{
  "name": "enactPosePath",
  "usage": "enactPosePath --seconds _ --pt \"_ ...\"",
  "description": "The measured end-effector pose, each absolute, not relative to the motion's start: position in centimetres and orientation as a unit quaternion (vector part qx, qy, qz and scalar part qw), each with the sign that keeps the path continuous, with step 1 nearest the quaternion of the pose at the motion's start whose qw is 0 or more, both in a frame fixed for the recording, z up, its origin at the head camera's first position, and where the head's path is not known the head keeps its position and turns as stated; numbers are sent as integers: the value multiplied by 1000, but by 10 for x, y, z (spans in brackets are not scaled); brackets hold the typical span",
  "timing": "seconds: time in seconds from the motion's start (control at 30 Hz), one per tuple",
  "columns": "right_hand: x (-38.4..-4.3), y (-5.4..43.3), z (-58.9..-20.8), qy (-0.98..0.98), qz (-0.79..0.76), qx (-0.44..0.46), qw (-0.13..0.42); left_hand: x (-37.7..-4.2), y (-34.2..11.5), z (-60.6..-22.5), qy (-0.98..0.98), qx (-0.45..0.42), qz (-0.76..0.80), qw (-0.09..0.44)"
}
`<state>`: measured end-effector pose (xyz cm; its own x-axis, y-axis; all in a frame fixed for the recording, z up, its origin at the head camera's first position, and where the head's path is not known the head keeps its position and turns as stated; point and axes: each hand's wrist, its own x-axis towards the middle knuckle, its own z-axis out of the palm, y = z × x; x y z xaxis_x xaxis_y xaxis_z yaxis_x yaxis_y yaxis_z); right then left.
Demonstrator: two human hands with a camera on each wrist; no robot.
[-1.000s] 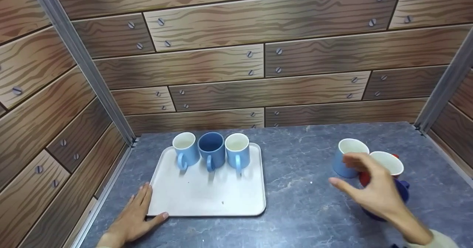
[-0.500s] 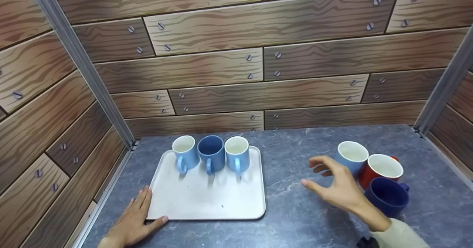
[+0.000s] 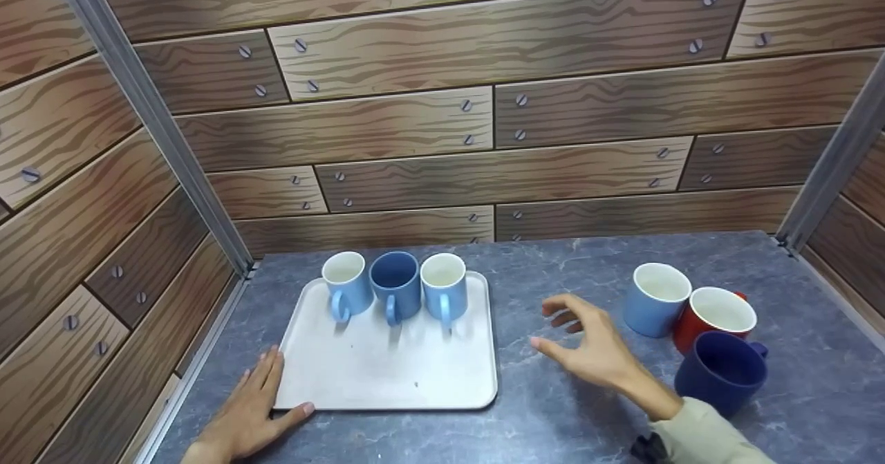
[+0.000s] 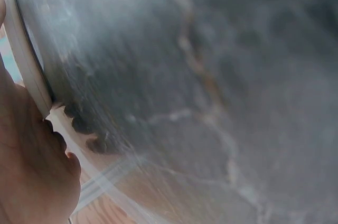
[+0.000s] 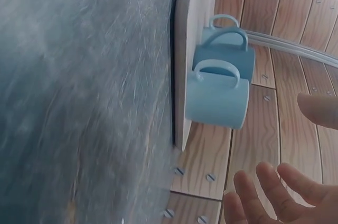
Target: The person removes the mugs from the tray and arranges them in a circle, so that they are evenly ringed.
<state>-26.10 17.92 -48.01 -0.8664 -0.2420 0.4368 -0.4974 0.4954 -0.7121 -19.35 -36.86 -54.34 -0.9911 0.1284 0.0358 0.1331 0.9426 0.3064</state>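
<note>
Left hand [image 3: 238, 412] laid flat, thumb spread, at near-left corner of tray [image 3: 387, 377]; gripping nothing, likely steadying it. Navy mug [image 3: 720, 381] upright on counter [image 3: 546, 415]. Right hand [image 3: 594, 350] raised, between tray and navy mug, fingers loosely curved, thumb well apart; holds nothing. Red mug [image 3: 690, 329], then light-blue mug [image 3: 648, 312], bunched beyond navy, perhaps for easy reach. Farthest: three mugs [image 3: 396, 294] along tray's far edge, handles [image 3: 391, 310] nearward, probably for neat row.
</note>
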Motion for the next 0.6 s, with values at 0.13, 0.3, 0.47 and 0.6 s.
enactPosePath --seconds 0.13,0.3,0.47,0.6 --pt "-265 166 -484 -847 470 218 117 -194 -369 -544 -985 -65 -159 5" --pt "-275 145 -488 -833 502 217 85 -193 -369 -545 -984 -73 -159 18" --pt "-285 119 -492 -816 533 216 54 -193 -369 -546 -984 -80 -158 35" --pt "-292 101 -498 -807 549 215 32 -194 -369 -547 -984 -77 -157 29"
